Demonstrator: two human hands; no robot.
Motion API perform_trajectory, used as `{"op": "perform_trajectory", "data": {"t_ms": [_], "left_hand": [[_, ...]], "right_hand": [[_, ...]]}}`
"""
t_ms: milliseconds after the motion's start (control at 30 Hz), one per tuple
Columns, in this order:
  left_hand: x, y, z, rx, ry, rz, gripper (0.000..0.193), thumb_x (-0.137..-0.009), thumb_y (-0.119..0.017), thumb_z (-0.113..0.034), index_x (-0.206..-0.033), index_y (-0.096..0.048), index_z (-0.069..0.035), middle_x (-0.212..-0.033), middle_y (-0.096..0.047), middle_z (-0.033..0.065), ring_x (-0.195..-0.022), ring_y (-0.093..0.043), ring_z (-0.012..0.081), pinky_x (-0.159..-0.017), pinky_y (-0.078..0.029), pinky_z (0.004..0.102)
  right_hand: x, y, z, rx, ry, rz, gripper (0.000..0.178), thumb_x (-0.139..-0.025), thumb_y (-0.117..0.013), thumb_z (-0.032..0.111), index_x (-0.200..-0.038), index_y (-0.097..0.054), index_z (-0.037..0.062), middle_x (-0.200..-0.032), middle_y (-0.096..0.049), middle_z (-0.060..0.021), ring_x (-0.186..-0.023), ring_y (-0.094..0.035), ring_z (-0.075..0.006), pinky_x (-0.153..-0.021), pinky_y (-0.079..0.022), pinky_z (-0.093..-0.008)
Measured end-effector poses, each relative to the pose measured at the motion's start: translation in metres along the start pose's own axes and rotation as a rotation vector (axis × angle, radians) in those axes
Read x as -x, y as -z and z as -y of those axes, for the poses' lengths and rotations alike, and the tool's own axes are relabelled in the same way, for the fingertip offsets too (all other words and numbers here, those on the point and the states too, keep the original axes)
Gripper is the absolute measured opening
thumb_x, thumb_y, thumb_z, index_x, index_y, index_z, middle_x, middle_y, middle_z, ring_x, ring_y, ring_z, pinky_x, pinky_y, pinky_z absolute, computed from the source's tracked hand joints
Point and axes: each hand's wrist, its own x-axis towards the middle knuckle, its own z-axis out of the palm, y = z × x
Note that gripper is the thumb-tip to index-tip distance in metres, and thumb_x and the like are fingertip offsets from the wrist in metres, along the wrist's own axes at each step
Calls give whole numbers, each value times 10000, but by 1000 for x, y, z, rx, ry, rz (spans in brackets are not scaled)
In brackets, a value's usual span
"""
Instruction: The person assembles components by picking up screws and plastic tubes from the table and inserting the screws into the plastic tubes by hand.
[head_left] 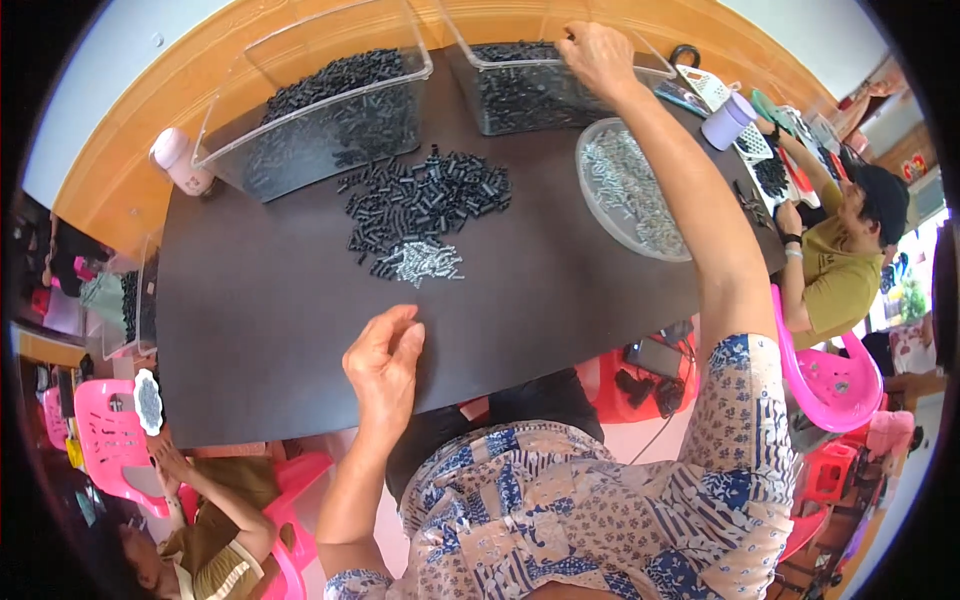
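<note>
My right hand (600, 62) reaches over the rim of a clear plastic bin (520, 66) holding small black tube-like pieces. Its fingers are curled in, and whatever they hold is hidden. Nearer to me, my left hand (382, 368) hovers above the table's front part, fingers curled toward the thumb; I cannot make out anything in it. Just beyond it lies a small heap of silver screw-like pieces (425, 262). These touch a larger heap of black tube-like pieces (430, 200) on the dark table (260, 330).
A second clear bin (330, 115) of black pieces stands far left, beside a pink bottle (180, 160). A round clear tub (630, 185) of silver pieces sits under my right forearm. A lilac cup (728, 122) is at far right. People sit right and lower left near pink chairs (115, 430).
</note>
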Motion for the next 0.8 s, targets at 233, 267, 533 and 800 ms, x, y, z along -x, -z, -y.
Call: {"op": "perform_trajectory", "data": {"t_ms": [233, 267, 533, 800], "left_hand": [[-19, -1, -6, -343, -168, 60, 209, -743, -636, -12, -952, -640, -3, -763, -629, 118, -626, -606, 209, -605, -470, 294], [-18, 0, -3, -346, -159, 49, 209, -743, -636, -12, -952, -640, -3, -763, -629, 118, -626, -606, 209, -605, -470, 294], [-24, -5, -10, -297, -129, 88, 181, -749, -632, -10, -928, -641, 9, -789, -642, 121, -648, -612, 200, -623, -477, 287], [-48, -13, -24, -392, -207, 104, 160, -750, -618, -33, -905, -645, -1, -812, -652, 139, -703, -636, 273, -650, -489, 338]], "right_hand": [[39, 25, 43, -208, 249, -436, 171, -810, -601, 214, -834, -637, 49, -773, -629, -148, -747, -593, -339, -666, -471, -421], [62, 37, 67, -353, 292, -286, 129, -809, -588, 162, -825, -627, 41, -791, -628, -129, -772, -584, -313, -680, -465, -398], [202, 41, 159, -754, 294, 157, 147, -688, -700, 124, -756, -617, 24, -704, -546, -86, -674, -525, -268, -595, -437, -367], [212, 30, 166, -742, 312, 143, 126, -683, -642, 74, -676, -527, 25, -701, -536, -121, -703, -527, -298, -625, -439, -402]]}}
